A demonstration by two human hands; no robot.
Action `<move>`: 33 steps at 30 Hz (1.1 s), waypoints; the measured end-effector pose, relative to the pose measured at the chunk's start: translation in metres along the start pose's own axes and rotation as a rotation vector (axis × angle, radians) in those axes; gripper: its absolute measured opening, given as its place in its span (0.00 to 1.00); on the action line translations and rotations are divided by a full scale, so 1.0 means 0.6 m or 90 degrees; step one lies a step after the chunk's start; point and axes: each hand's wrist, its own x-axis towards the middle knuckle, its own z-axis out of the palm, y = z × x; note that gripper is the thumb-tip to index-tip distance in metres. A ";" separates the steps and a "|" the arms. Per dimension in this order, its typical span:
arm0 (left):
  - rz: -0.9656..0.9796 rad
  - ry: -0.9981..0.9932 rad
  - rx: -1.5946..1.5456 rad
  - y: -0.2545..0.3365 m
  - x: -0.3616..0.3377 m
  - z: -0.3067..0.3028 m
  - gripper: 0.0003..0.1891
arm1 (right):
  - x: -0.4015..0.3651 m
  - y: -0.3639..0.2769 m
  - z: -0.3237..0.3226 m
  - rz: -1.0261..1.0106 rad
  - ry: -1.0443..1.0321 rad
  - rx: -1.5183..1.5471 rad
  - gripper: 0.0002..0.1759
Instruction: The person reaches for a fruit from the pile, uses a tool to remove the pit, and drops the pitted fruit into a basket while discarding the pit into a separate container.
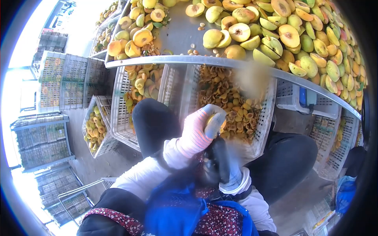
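My left hand (197,131), in a pink-striped glove with grey fingertips, is closed around a yellow peach (211,119), mostly hidden by the fingers. Just below it is my right hand (233,173) in a grey-blue glove, smeared by motion. It seems closed on a dark tool (217,159), whose exact kind is blurred. Both hands are above my lap, in front of a white crate (267,118) holding peach skins and scraps (232,106). Halved peaches (289,36) lie heaped on the metal table (177,35) beyond.
The table's raised metal edge (169,59) crosses ahead of my knees. Another crate of peaches (118,112) stands left of the scraps, with a smaller peach crate (98,135) beside it. Stacked crates (71,80) line the far left. Another person's blue clothing (346,194) shows at right.
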 end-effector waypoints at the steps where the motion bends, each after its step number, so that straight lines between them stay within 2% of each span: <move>1: -0.012 -0.005 0.023 0.002 -0.001 -0.001 0.11 | -0.006 -0.006 0.010 -0.014 0.033 -0.049 0.23; 4: 0.049 0.032 0.087 -0.004 -0.010 -0.003 0.11 | 0.001 -0.005 0.007 0.008 -0.020 0.009 0.24; 6: 0.114 0.036 0.120 -0.004 -0.008 -0.010 0.10 | 0.003 -0.007 -0.004 0.053 -0.174 0.148 0.21; 8: 0.139 0.043 0.143 -0.003 -0.010 -0.012 0.10 | 0.006 -0.020 -0.014 0.102 -0.400 0.311 0.16; 10: 0.122 0.044 0.153 -0.002 -0.010 -0.007 0.11 | -0.001 -0.023 0.000 0.122 -0.220 0.238 0.21; 11: 0.052 0.014 0.087 -0.005 -0.007 -0.007 0.11 | -0.004 -0.023 0.006 0.131 -0.128 0.199 0.24; 13: -0.091 -0.047 -0.045 -0.016 -0.001 -0.006 0.11 | 0.004 -0.002 0.007 -0.144 0.040 -0.208 0.24; 15: -0.018 0.016 -0.038 -0.019 -0.005 0.001 0.09 | 0.007 0.010 0.008 -0.306 0.138 -0.440 0.24; 16: 0.009 0.031 -0.021 -0.017 -0.010 0.001 0.09 | 0.005 0.015 0.010 -0.329 0.154 -0.465 0.24; 18: 0.037 0.049 -0.064 -0.012 -0.015 0.001 0.10 | 0.001 0.013 0.018 -0.242 0.141 -0.386 0.24; 21: 0.028 0.034 -0.201 -0.013 -0.017 0.008 0.11 | -0.006 -0.008 0.030 0.010 0.031 -0.046 0.23; 22: 0.022 0.015 -0.215 -0.016 -0.014 0.009 0.11 | -0.003 -0.004 0.012 0.047 -0.021 0.083 0.22; 24: -0.016 -0.040 -0.261 -0.023 -0.011 0.005 0.11 | -0.007 -0.014 0.008 0.083 -0.126 0.207 0.22; 26: -0.028 -0.055 -0.285 -0.021 -0.008 0.004 0.11 | -0.013 -0.034 0.018 0.077 -0.230 0.198 0.24; 27: -0.036 -0.065 -0.296 -0.020 -0.007 0.004 0.11 | -0.010 -0.032 0.015 0.099 -0.260 0.240 0.25; 30: -0.041 -0.112 -0.238 -0.029 -0.005 -0.006 0.20 | -0.004 -0.025 0.009 0.156 -0.329 0.359 0.27; 33: -0.050 -0.156 -0.194 -0.035 0.001 -0.015 0.20 | -0.006 -0.023 0.011 0.181 -0.351 0.448 0.27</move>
